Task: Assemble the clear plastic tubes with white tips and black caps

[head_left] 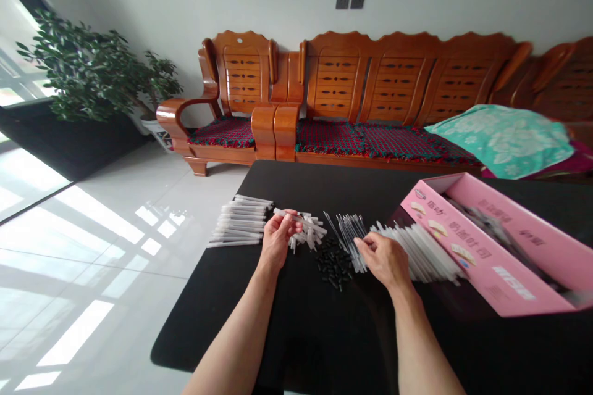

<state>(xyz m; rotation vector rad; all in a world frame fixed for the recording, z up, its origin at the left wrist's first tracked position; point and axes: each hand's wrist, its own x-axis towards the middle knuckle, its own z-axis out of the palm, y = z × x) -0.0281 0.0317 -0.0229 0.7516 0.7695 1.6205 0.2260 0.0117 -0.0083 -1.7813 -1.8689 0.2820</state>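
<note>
My left hand [277, 239] is closed, with thumb and fingers around a white translucent pen barrel [280, 213]. Just behind its fingertips lies a loose pile of short white pen caps [311, 234]. My right hand [388, 258] pinches with thumb and forefinger at a row of thin pen refills [348, 227]; the exact refill between the fingertips is hard to make out. Small black plugs [332, 264] are scattered between both hands. To the left, capped white pens [241, 221] are stacked side by side. Right of my right hand lies a row of whitish pen barrels [428, 254].
A pink box [467, 253], open at the top with items inside, stands on the right of the black table [222, 321]. Behind are a wooden sofa [338, 86] and a turquoise cloth [504, 139]. A potted plant [92, 68] stands at the left.
</note>
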